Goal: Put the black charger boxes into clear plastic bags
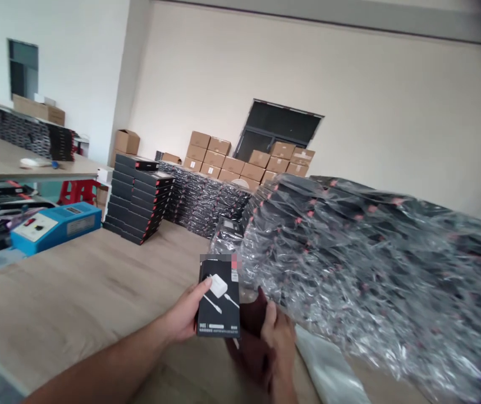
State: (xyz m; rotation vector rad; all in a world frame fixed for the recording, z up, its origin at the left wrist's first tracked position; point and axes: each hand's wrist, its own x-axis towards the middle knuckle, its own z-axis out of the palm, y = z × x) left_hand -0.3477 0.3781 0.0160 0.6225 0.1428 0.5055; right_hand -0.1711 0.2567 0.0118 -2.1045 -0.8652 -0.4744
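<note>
My left hand [184,313] grips a black charger box [228,314] by its left edge, thumb on the printed front. The front shows a white adapter and a cable. Close beside it, my right hand [281,341] is closed on a dark maroon cloth [252,318], which hangs behind and to the right of the box. Whether the cloth touches the box I cannot tell. To the right of that hand lie flat clear plastic bags [326,365] on the wooden table [76,303].
A big pile of plastic-wrapped black boxes [375,269] fills the right side. Unwrapped black boxes [139,196] are stacked at the back left, with more wrapped ones [202,196] behind. A blue machine [61,224] stands at left. Cardboard cartons [232,163] line the wall.
</note>
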